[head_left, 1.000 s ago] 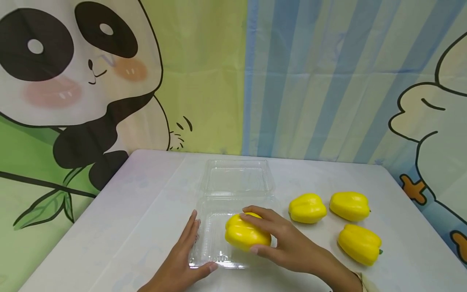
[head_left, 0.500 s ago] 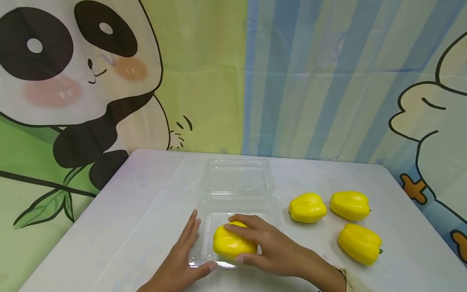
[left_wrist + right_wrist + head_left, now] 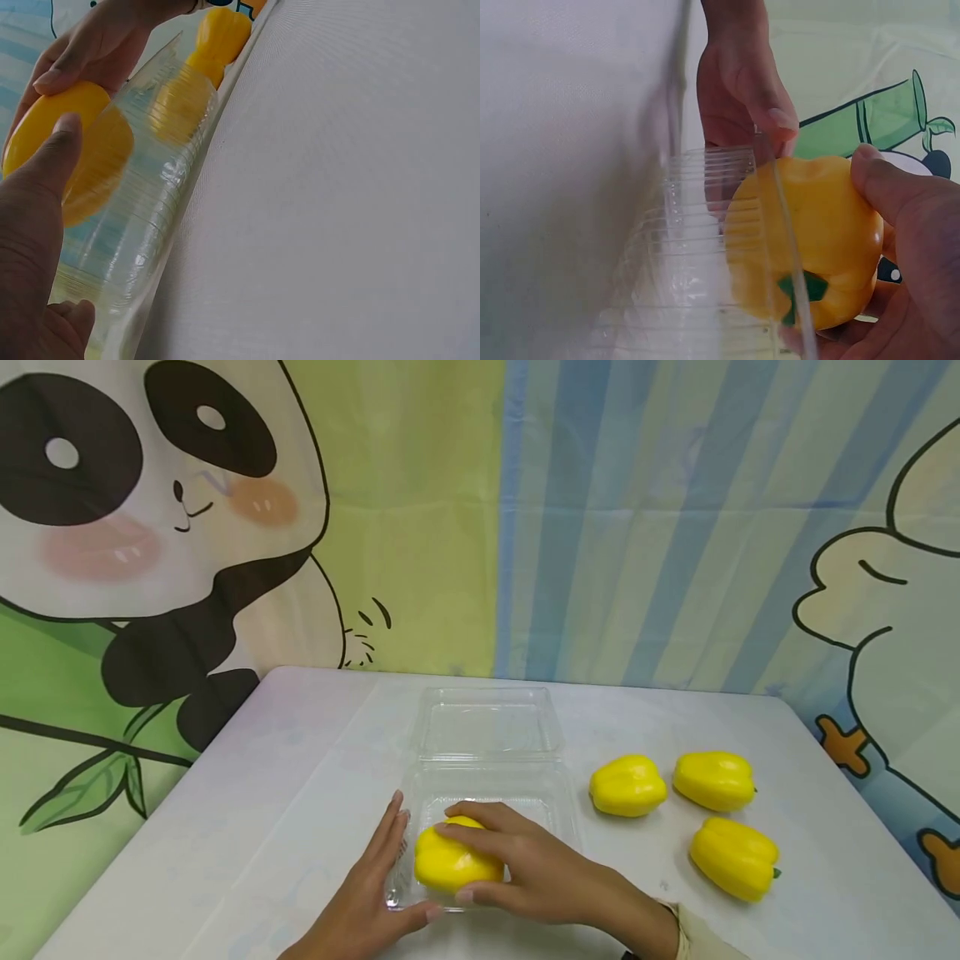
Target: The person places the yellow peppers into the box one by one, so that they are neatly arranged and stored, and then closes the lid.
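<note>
one yellow pepper (image 3: 453, 862) pinched in the right hand (image 3: 528, 862) could skew the clear tray (image 3: 557, 802) by catching its rim, the left hand (image 3: 367, 893), thumb spread, not gripping it.

White table (image 3: 277, 835) | behind it, left: printed panda (image 3: 180, 543) (smiling) | right of that: blue-striped cloth (image 3: 600, 527)

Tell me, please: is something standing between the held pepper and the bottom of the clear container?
Nothing visible is. The right hand holds the yellow pepper over the base of the clear container, partly seen through its wall in the right wrist view. The left hand is at the container's left side, not underneath.
</note>
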Demonstrator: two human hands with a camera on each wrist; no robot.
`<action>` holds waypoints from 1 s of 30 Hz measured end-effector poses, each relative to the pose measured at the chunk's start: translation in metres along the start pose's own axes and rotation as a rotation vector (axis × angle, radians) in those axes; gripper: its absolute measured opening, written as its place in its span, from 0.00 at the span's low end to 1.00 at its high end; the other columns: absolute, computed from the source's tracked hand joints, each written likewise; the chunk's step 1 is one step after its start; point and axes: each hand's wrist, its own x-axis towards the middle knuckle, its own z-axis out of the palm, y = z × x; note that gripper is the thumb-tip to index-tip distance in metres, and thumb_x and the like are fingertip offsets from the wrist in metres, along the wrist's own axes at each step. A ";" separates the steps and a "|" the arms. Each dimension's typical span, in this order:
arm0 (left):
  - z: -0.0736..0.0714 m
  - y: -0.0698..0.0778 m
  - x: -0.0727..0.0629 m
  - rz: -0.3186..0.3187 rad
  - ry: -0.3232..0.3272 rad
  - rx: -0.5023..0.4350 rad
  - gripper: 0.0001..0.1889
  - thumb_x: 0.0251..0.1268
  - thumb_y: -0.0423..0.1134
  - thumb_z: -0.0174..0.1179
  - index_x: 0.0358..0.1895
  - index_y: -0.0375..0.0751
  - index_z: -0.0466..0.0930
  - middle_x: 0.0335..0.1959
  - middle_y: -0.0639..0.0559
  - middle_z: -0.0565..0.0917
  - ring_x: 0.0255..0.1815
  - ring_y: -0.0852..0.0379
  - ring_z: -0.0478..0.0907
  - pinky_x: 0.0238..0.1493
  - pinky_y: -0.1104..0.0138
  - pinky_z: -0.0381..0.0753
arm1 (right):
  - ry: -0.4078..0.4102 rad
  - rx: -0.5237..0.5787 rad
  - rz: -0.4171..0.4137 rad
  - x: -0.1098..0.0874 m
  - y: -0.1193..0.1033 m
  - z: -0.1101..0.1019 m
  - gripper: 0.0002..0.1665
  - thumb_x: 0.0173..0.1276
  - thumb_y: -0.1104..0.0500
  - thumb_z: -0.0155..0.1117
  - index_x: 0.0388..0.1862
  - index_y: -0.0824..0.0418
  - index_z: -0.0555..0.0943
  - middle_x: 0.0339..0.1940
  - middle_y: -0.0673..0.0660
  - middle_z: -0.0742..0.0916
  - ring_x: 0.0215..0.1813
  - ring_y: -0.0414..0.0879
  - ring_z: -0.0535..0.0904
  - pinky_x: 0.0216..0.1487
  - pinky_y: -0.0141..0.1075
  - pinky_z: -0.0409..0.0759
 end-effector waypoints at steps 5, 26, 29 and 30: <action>-0.001 -0.003 0.000 0.067 -0.016 -0.008 0.61 0.46 0.55 0.75 0.77 0.32 0.45 0.80 0.49 0.37 0.72 0.34 0.56 0.58 0.43 0.70 | -0.018 0.005 -0.025 0.007 0.001 0.007 0.36 0.70 0.41 0.59 0.74 0.46 0.66 0.73 0.46 0.66 0.70 0.44 0.64 0.66 0.43 0.69; 0.005 0.007 0.000 -0.064 0.023 -0.021 0.62 0.47 0.67 0.69 0.75 0.29 0.48 0.80 0.53 0.38 0.75 0.44 0.49 0.64 0.46 0.65 | -0.129 -0.022 -0.001 0.022 0.014 0.014 0.36 0.69 0.37 0.57 0.72 0.48 0.69 0.69 0.51 0.72 0.65 0.44 0.69 0.64 0.41 0.72; 0.005 0.007 -0.001 -0.080 0.020 -0.023 0.62 0.47 0.67 0.69 0.76 0.30 0.48 0.80 0.53 0.39 0.75 0.45 0.52 0.64 0.45 0.65 | -0.140 -0.009 0.010 0.022 0.016 0.017 0.36 0.69 0.37 0.57 0.72 0.49 0.69 0.69 0.51 0.72 0.64 0.43 0.69 0.63 0.40 0.72; 0.005 0.007 -0.001 -0.087 0.020 -0.025 0.62 0.47 0.67 0.69 0.76 0.30 0.48 0.80 0.54 0.39 0.74 0.45 0.54 0.64 0.46 0.65 | -0.143 -0.003 0.015 0.022 0.017 0.018 0.36 0.69 0.37 0.57 0.72 0.49 0.69 0.68 0.50 0.72 0.63 0.42 0.69 0.63 0.40 0.72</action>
